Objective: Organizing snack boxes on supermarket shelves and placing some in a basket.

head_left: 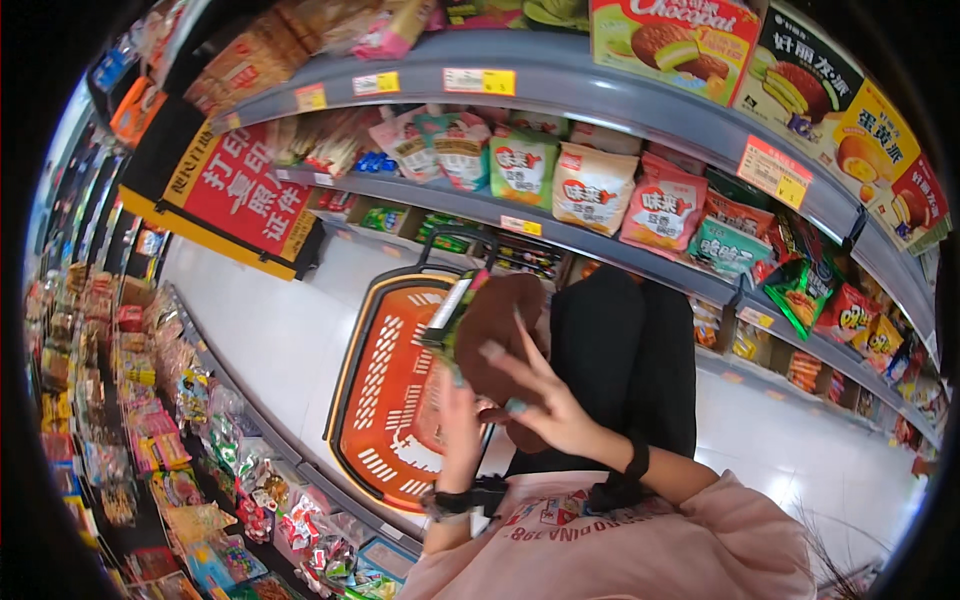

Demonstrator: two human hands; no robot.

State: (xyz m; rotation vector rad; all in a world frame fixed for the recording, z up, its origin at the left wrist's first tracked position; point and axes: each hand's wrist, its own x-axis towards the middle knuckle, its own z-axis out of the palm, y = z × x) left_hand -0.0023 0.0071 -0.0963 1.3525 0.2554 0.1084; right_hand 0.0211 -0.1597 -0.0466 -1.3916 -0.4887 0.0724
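A soft brown thing [490,365], perhaps a cloth bag, rests against my black-trousered legs; its exact kind is unclear. My right hand [550,400] is over it, fingers spread apart. At its left edge stands a green and dark package [453,310] with a white label, tilted. Just below that package is my left hand [459,420], fingers stretched upward and slightly blurred; whether they touch the package I cannot tell. Beneath and left of my hands sits an orange shopping basket [385,370] with a black rim and handle.
Ahead, a grey shelf [560,70] curves across with boxed cakes [675,45] above and snack bags [594,188] on a lower tier. Another shelf of small packets [225,430] runs along the left. A red sign [235,185] is at the shelf's end. White floor tiles [270,300] lie between.
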